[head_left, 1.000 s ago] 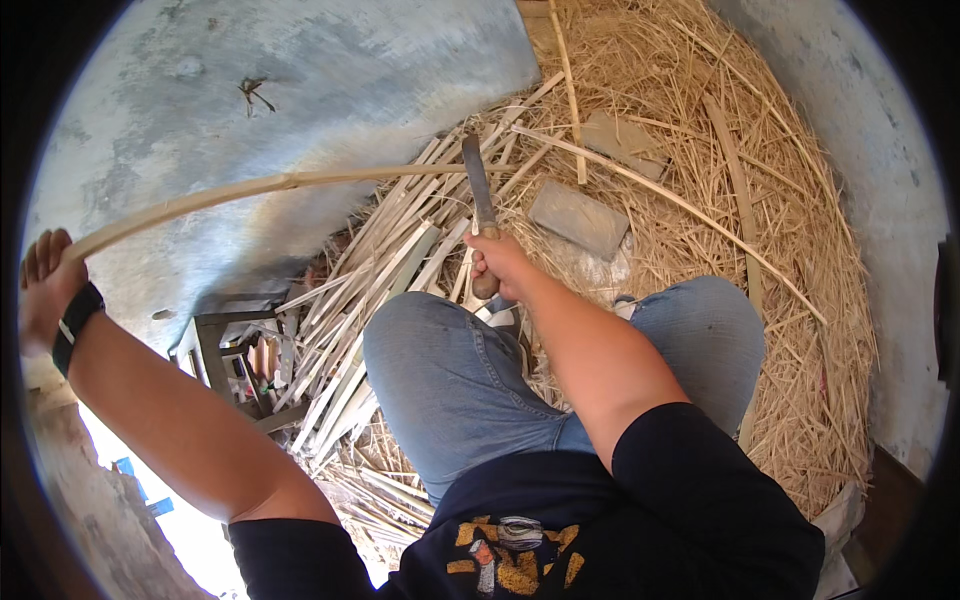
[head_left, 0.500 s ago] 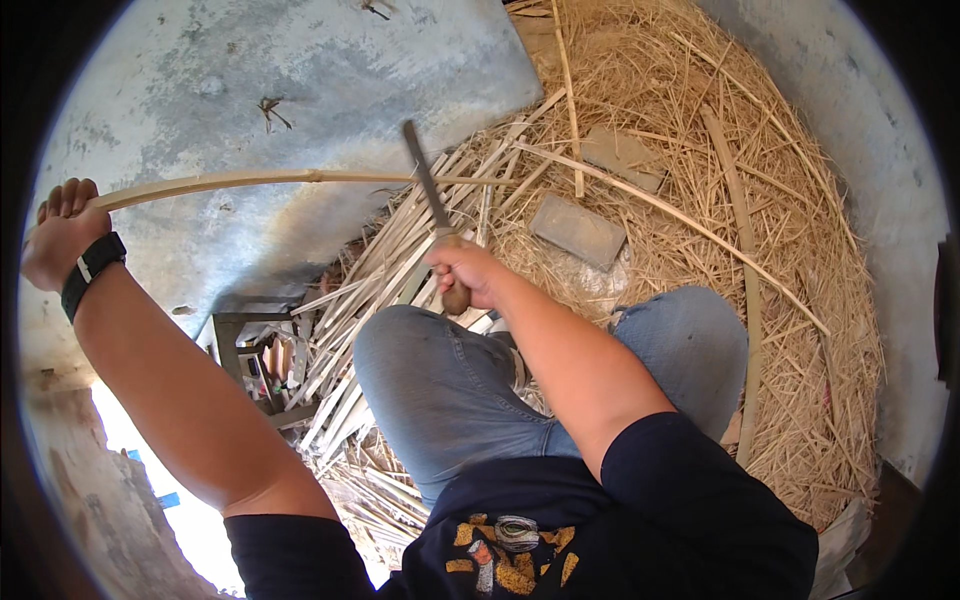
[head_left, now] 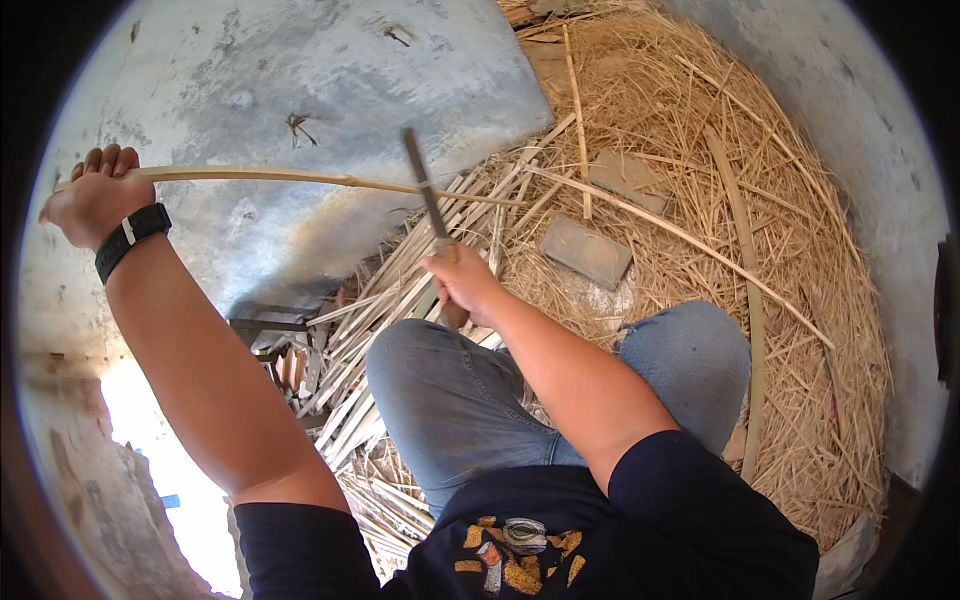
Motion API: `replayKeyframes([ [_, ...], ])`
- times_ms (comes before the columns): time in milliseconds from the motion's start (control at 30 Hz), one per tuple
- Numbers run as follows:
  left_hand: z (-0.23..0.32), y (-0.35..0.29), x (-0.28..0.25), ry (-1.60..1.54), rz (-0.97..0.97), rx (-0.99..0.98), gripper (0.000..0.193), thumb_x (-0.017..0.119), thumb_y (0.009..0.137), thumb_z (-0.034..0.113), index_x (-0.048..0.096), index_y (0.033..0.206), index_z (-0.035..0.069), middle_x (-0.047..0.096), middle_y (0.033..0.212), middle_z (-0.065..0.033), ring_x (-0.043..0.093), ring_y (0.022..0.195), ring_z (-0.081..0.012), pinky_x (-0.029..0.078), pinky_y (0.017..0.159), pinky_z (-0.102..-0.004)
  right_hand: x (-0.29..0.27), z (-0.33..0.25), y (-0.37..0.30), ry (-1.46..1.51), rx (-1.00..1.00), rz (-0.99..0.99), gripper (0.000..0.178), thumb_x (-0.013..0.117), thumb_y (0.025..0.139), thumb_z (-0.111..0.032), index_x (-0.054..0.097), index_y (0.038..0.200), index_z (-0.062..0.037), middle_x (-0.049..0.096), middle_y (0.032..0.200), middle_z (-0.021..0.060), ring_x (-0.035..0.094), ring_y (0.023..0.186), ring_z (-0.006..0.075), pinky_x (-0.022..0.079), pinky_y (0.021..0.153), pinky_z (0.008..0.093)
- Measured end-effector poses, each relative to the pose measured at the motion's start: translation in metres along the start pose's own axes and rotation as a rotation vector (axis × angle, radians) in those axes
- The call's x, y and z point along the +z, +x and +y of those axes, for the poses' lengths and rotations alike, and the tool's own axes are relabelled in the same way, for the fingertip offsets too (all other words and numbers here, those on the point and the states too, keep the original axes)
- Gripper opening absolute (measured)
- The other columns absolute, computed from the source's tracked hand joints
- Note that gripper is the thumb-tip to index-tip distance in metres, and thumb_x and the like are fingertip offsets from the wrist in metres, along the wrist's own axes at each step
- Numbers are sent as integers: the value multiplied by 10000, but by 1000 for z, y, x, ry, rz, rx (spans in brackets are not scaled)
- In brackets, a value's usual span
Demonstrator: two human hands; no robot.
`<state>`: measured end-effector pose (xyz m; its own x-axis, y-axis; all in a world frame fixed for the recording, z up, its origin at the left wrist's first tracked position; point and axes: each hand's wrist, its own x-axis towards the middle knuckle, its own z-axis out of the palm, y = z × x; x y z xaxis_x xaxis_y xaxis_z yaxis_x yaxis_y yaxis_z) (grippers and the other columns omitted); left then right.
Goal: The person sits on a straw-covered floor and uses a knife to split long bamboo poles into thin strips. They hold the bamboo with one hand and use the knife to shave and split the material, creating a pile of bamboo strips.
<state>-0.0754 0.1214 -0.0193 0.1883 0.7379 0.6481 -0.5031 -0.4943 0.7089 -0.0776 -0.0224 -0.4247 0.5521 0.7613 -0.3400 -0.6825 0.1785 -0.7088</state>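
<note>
Both hands are occupied and held well apart. Left hand (head_left: 95, 205), a dark wristband (head_left: 133, 240) below it, is closed around one end of a long pale strip (head_left: 270, 176), raised out to the person's left. Right hand (head_left: 465, 280) grips the wooden handle of a long-bladed knife (head_left: 425, 175) above the left knee. The strip runs from the left hand across to the right, its far end over a heap of pale split strips (head_left: 390, 285); the blade crosses it near that end, though whether they touch cannot be told.

Straw-coloured shavings (head_left: 800, 270) lie thickly over the floor, curving around the right side. Amid them sit a grey brick (head_left: 586, 252) and, just beyond, a flat brownish slab (head_left: 630, 180). Another long strip (head_left: 690, 250) slants across the litter. To the left stands a blotchy blue-grey wall (head_left: 240, 90); a plain grey wall (head_left: 830, 110) closes the right. Bright light fills an opening (head_left: 185, 480) at lower left.
</note>
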Motion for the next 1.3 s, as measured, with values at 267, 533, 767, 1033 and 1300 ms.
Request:
replayKeyframes([
  [267,2,-8,2,-1,6,3,604,149,1011,618,336,824,74,332,662,-64,266,566,-174,232,490,-282,-10,-38,10,-69,15,-149,246,680,928,-217,498,1001,-69,514,688,-2,488,529,92,445,509,268],
  [533,2,4,-9,-41,-91,23,629,129,1007,625,334,758,85,305,630,-45,246,549,-160,227,494,-278,32,-64,-25,-195,-74,-173,229,662,940,-216,510,1011,-60,525,698,11,504,537,103,446,508,275],
  [767,1,-10,9,-70,-192,1,628,137,999,621,326,705,98,278,607,-33,232,544,-156,220,489,-280,-6,-35,-5,-79,50,-27,201,651,938,-189,527,1027,-57,509,680,3,477,515,94,444,484,280],
  [1033,6,9,-13,-113,-284,-20,621,162,984,627,331,696,104,277,603,-29,229,540,-154,221,490,-275,1,-54,-5,-200,-8,-145,229,659,937,-198,513,1033,-50,492,673,-7,484,521,89,442,473,277],
  [1300,0,31,-36,-169,-374,-6,611,119,1008,589,333,716,97,288,611,-36,216,554,-156,220,513,-277,41,-78,-43,-222,-38,-158,200,662,946,-187,520,987,-52,504,687,-1,491,533,92,465,501,272],
])
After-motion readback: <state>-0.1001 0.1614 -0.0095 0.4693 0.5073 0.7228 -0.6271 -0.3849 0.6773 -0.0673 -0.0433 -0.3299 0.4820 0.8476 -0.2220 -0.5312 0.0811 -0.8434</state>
